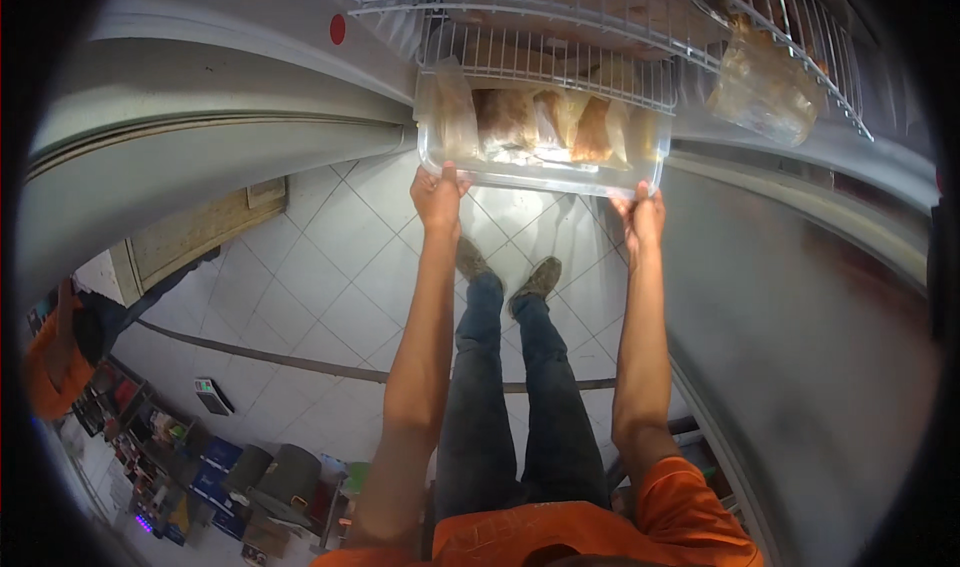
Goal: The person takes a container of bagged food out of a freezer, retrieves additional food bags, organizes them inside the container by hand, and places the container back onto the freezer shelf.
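A clear plastic bin (pixel 517 181) spans the space between my two hands, partly under a white wire shelf (pixel 562 23). My left hand (pixel 439 196) grips its near left corner, thumb on top of the rim. At the near right corner my right hand (pixel 641 218) holds the rim the same way. Several plastic bags stand in a row inside, among them a bag with brown contents (pixel 506 117) and a pale bag (pixel 455 117) at the left end. What the bags hold cannot be made out. The far end of the bin is hidden behind the shelf wires.
An open refrigerator door (pixel 795 327) stands on my right, a pale cabinet wall (pixel 225 136) on my left. A filled plastic bag (pixel 772 87) hangs below the right wire shelf. Behind me are a scale (pixel 214 396), dark cases (pixel 285 481) and a person in orange (pixel 60 357).
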`<action>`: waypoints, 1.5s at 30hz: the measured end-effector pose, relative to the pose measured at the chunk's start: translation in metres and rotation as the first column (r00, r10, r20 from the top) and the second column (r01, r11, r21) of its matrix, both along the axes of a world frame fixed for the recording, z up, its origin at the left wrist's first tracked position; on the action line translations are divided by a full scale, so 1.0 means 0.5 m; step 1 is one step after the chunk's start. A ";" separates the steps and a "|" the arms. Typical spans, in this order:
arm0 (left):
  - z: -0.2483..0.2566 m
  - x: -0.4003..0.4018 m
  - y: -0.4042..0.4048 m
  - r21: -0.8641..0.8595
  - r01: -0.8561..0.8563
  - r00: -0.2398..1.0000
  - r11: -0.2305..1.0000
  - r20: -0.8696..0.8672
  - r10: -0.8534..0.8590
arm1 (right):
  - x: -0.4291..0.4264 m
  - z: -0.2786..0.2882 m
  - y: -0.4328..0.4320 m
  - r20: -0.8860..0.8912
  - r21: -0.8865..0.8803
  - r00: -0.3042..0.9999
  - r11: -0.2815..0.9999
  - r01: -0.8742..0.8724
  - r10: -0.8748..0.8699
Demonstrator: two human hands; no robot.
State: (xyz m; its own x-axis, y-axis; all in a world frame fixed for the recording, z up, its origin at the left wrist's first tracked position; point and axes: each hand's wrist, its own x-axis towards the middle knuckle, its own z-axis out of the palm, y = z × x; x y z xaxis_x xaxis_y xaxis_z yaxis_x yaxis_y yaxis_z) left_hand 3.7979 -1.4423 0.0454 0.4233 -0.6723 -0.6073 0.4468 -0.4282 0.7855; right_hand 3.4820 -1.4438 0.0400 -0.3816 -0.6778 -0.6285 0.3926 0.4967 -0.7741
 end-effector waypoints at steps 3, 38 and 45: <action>0.000 -0.004 0.002 0.008 -0.048 0.999 0.999 0.006 0.048 | 0.013 0.002 0.002 0.021 0.005 1.000 1.000 0.002 -0.002; -0.091 -0.064 -0.085 -0.046 -0.568 0.734 0.822 0.425 0.531 | 0.124 -0.050 -0.068 -0.018 -0.139 0.799 0.793 0.593 -0.601; -0.094 -0.054 -0.105 -0.061 -0.538 0.639 0.841 0.621 0.454 | 0.138 -0.048 -0.085 -0.219 -0.086 0.756 0.784 0.614 -0.617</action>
State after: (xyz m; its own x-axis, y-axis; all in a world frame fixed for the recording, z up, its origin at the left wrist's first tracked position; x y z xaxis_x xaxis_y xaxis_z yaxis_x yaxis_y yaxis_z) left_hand 3.7708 -1.4950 -0.0015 0.9660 -0.1942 -0.1709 0.0841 -0.3892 0.9173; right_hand 3.5507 -1.4861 0.0162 -0.8465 -0.2525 -0.4686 0.4277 0.2014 -0.8812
